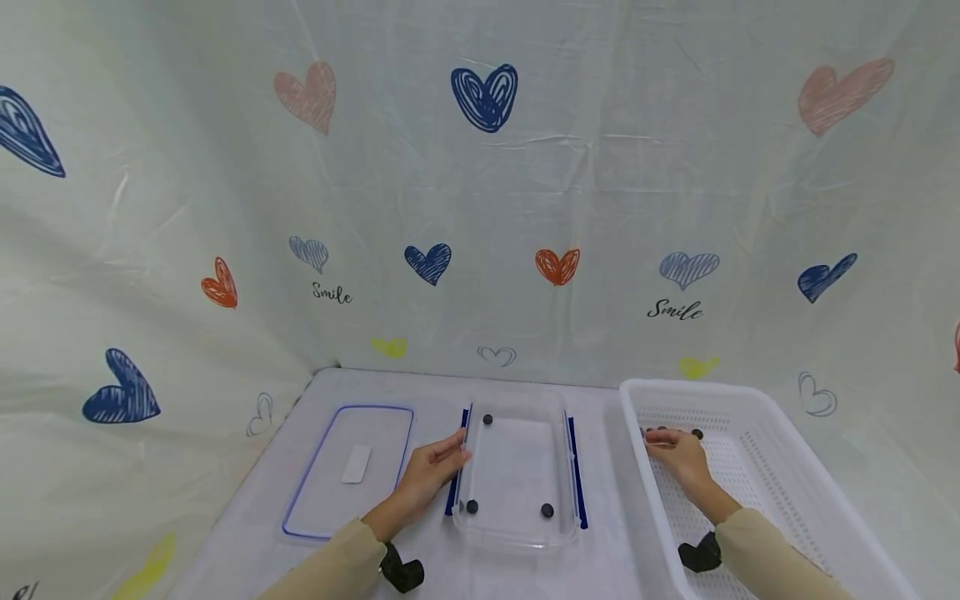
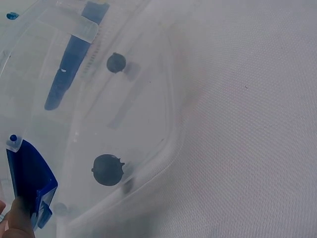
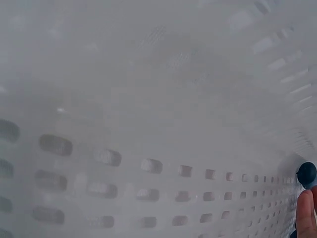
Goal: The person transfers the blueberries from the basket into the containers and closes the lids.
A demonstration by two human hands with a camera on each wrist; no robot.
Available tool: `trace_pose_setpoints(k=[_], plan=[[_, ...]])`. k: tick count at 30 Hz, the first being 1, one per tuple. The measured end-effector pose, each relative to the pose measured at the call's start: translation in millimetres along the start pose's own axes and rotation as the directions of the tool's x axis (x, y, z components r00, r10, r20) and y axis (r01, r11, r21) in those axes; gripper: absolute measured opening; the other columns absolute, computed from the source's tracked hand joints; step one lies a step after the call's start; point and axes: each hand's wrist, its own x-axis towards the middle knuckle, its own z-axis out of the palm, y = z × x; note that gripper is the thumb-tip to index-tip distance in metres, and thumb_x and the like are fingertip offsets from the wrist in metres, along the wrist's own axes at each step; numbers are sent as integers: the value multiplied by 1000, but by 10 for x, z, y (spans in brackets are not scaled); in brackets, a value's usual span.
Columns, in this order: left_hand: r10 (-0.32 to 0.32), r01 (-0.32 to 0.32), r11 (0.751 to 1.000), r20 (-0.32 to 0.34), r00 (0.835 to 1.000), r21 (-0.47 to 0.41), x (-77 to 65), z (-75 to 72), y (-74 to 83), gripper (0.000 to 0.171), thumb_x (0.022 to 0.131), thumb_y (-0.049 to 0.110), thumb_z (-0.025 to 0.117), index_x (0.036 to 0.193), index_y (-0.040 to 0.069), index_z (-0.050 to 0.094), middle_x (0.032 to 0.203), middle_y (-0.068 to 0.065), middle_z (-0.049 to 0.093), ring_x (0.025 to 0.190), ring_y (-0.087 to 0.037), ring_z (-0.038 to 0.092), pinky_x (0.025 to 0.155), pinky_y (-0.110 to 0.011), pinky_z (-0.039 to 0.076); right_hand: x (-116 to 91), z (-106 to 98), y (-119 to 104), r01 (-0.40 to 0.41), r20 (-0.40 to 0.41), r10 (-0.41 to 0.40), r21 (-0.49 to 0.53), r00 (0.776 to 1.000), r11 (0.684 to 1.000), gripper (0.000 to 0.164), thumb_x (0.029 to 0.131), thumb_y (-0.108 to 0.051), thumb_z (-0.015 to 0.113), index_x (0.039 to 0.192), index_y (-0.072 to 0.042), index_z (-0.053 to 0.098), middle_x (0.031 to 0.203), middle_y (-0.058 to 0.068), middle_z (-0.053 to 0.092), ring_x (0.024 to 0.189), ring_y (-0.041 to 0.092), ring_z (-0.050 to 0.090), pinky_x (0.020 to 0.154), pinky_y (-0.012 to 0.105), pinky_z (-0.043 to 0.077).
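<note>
A clear plastic box (image 1: 517, 467) with blue side flaps (image 1: 577, 475) stands mid-table, lid off. My left hand (image 1: 427, 475) holds its left side at the blue flap, thumb and fingers at the edge. In the left wrist view the thumb (image 2: 21, 218) meets that flap (image 2: 32, 173). Three dark, blueberry-like balls lie in the box, one at the front right (image 1: 547, 510). My right hand (image 1: 682, 457) reaches into a white basket (image 1: 817, 492), along its left wall. The fingertips (image 3: 306, 210) touch a dark ball (image 3: 307, 174); several more sit around them, partly hidden.
A clear lid with a blue rim (image 1: 333, 407) lies left of the box, with a small white rectangle (image 1: 357, 464) on it. Behind the table hangs a pale curtain (image 1: 615, 192) printed with hearts. The basket's raised wall stands between box and right hand.
</note>
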Motion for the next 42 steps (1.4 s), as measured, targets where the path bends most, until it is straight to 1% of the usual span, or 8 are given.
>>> trace_pose_setpoints(k=[4, 8, 17, 22, 26, 31, 34, 42], plan=[[11, -12, 1000, 4, 1000, 14, -5, 1, -3, 59, 86, 25, 66, 135, 3, 43, 140, -13, 39, 127, -26, 39, 95, -26, 40, -6, 26, 28, 9, -2, -9, -6, 1000, 1000, 30, 78, -11, 71, 100, 8, 65, 95, 22, 66, 84, 31, 65, 69, 34, 55], [20, -20, 1000, 7, 1000, 3, -5, 5, 15, 57, 86, 23, 65, 135, 3, 43, 140, -14, 38, 127, -28, 38, 95, -26, 40, -2, 46, 63, 20, 2, -20, -11, 1000, 1000, 29, 78, -9, 71, 100, 8, 65, 97, 22, 64, 86, 32, 64, 70, 37, 55], [8, -8, 1000, 6, 1000, -8, 8, 9, 22, 55, 87, 17, 64, 135, -2, 41, 139, -18, 37, 127, -32, 36, 95, -29, 41, 10, 81, 100, 48, -27, -50, -54, 998, 997, 26, 78, -5, 69, 99, 8, 65, 94, 21, 65, 83, 31, 64, 68, 35, 56], [12, -12, 1000, -1, 1000, -10, -4, 13, 25, 56, 87, 19, 65, 134, 0, 43, 139, -18, 38, 126, -31, 37, 94, -27, 41, 31, 104, 122, 77, -37, -79, -70, 996, 995, 24, 77, -2, 68, 99, 9, 65, 90, 21, 66, 81, 30, 65, 68, 35, 56], [15, -15, 1000, -7, 1000, 1, 2, 6, -8, 57, 86, 24, 66, 134, 2, 44, 139, -16, 39, 126, -30, 38, 95, -27, 41, 40, 125, 150, 77, -39, -81, -93, 996, 993, 24, 76, 0, 66, 98, 9, 65, 88, 20, 66, 79, 29, 64, 67, 35, 55], [2, -1, 1000, -14, 1000, 16, 6, -4, -18, 58, 85, 27, 66, 134, 4, 45, 139, -12, 40, 126, -26, 40, 94, -26, 41, 50, 137, 161, 73, -36, -77, -113, 996, 991, 23, 76, 0, 64, 98, 9, 65, 84, 16, 66, 75, 24, 63, 63, 29, 53], [8, -7, 1000, -11, 1000, 16, 5, -5, -20, 58, 85, 26, 66, 134, 3, 45, 139, -12, 40, 126, -26, 40, 95, -26, 41, 46, 138, 152, 75, -36, -79, -121, 996, 990, 23, 76, 0, 64, 97, 8, 66, 83, 15, 67, 74, 22, 62, 61, 26, 52], [18, -18, 1000, -6, 1000, 18, -19, 9, -2, 57, 86, 24, 65, 134, 3, 44, 139, -15, 39, 126, -28, 40, 94, -26, 41, 8, 101, 60, 50, -34, -54, -93, 998, 994, 23, 78, -6, 67, 96, 6, 67, 90, 19, 66, 80, 29, 65, 65, 34, 55]])
